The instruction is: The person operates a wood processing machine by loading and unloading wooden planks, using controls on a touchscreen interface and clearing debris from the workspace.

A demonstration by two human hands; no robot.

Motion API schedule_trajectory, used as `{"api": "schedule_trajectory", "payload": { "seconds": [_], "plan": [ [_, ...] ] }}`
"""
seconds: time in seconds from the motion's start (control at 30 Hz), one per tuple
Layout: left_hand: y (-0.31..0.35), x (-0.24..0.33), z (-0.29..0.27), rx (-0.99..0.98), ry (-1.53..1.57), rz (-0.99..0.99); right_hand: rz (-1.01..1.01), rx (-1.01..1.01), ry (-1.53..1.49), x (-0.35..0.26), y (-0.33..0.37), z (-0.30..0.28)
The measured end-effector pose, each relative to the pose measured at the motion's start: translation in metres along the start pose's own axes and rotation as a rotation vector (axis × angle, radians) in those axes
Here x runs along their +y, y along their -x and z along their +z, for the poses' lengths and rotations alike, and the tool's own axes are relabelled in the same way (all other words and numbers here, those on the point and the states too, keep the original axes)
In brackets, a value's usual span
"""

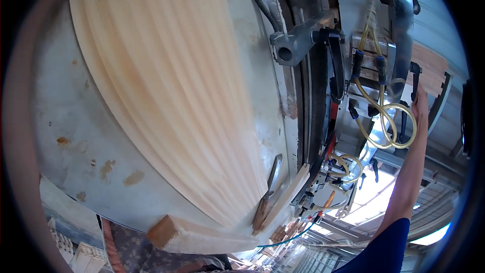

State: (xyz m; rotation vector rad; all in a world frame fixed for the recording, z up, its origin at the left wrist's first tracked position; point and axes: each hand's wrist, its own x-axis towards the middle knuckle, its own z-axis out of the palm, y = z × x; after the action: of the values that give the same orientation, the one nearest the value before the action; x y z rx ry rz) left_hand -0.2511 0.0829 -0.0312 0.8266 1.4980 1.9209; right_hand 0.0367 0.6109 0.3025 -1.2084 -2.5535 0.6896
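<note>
black lever (416,77), slim and angled

A plain, deep-blue short sleeve (389,250) leaves the slim forearm (410,172) bare; the right hand (420,102) is ungloved. Dark flower-patterned cloth (134,247) with reddish edging (109,245), apparently worn, shows below.

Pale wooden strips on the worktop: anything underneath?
The pale worktop shows along both long sides of the wooden strips. The area directly beneath is covered, so I can't tell whether anything else lies there.
</note>
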Motion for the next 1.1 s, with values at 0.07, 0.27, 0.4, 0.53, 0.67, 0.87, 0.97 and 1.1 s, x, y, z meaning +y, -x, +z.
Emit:
{"api": "schedule_trajectory", "payload": {
  "seconds": [0.07,0.27,0.4,0.53,0.67,0.87,0.97,1.1],
  "plan": [
    [0.003,-0.002,0.0,0.009,-0.027,0.014,0.001,-0.016,-0.009,0.008,-0.013,-0.024],
    [0.011,-0.003,-0.002,0.03,-0.093,0.028,-0.012,-0.011,-0.022,0.0,-0.001,0.003],
    [0.012,-0.005,0.0,0.033,-0.098,0.046,-0.023,-0.004,-0.008,0.009,-0.009,-0.019],
    [0.013,-0.005,-0.002,0.041,-0.106,0.053,-0.064,0.025,-0.033,0.008,-0.007,-0.012],
    [0.015,-0.006,-0.003,0.046,-0.12,0.054,0.009,-0.09,0.017,0.003,-0.011,-0.031],
    [0.017,-0.006,0.001,0.051,-0.133,0.062,0.021,0.052,0.015,0.007,-0.01,-0.027],
    [0.018,-0.008,-0.002,0.055,-0.13,0.066,0.006,-0.064,0.009,0.01,-0.016,-0.048],
    [0.017,-0.005,-0.001,0.059,-0.154,0.059,0.037,0.08,-0.072,0.0,0.002,0.003]
  ]
}}
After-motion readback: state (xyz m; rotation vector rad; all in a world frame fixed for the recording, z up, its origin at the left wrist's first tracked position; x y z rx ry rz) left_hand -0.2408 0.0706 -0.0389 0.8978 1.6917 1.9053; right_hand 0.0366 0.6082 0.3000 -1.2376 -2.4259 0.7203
